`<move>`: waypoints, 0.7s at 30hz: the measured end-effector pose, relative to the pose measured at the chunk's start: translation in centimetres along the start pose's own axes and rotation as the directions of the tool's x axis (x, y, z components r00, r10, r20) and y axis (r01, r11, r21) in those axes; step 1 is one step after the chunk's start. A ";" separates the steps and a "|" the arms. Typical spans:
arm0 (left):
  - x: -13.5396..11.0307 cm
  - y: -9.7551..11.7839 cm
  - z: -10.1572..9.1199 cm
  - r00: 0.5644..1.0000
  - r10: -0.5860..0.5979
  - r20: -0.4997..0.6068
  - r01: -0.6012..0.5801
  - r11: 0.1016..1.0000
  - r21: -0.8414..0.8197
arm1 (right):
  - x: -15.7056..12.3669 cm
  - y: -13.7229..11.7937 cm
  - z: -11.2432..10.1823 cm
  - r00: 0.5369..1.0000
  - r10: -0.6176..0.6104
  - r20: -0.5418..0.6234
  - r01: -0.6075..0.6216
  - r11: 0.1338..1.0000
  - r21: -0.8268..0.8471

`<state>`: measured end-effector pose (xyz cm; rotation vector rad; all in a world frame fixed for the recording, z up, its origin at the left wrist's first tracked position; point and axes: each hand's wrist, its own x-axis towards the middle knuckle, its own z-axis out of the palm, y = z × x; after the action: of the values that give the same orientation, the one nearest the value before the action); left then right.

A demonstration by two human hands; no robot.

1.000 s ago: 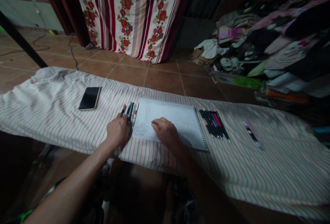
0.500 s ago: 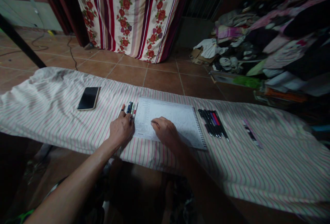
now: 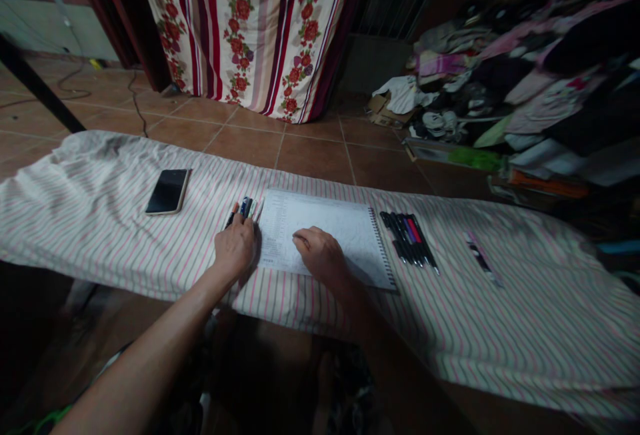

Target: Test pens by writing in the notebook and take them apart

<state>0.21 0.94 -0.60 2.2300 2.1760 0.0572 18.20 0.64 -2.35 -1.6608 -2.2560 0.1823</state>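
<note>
A white spiral notebook (image 3: 330,231) lies open on a striped cloth (image 3: 100,221). My right hand (image 3: 321,257) rests on its near left part, fingers curled with the fingertips pressing the page. My left hand (image 3: 235,247) sits just left of the notebook, fingers closed over a small bunch of pens (image 3: 245,207) whose tips stick out beyond the fingers. A second row of several dark, red and purple pens (image 3: 410,237) lies right of the notebook's spiral.
A black phone (image 3: 167,191) lies face up on the cloth to the left. A lone pen (image 3: 480,258) lies further right. Beyond are tiled floor, a floral striped hanging cloth (image 3: 260,28) and a heap of clothes (image 3: 525,81) at right.
My left hand has slid forward over the bunch of pens, covering more of them and drawing them together. The right hand has stayed on the notebook.
</note>
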 end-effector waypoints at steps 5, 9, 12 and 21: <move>0.5 0.0 0.3 1.000 -0.003 -0.020 0.003 1.000 0.011 | -0.1 0.3 0.1 1.000 -0.008 -0.006 0.008 1.000 -0.003; 0.9 -0.1 0.5 1.000 -0.017 -0.003 0.017 1.000 0.002 | -0.2 0.4 0.0 1.000 -0.012 -0.002 0.012 1.000 0.006; 0.9 0.1 0.5 0.999 -0.039 -0.008 0.039 0.999 -0.025 | -0.1 0.5 0.0 1.000 -0.007 -0.010 0.007 1.000 0.020; 2.3 -0.7 -0.4 0.911 -0.362 0.196 0.365 0.489 -0.792 | 0.0 0.4 -0.3 0.999 0.007 -0.041 -0.006 0.999 0.036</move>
<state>-0.42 3.21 -0.22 1.2068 1.9341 0.8648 18.71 0.72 -2.17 -1.6394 -2.2050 0.1872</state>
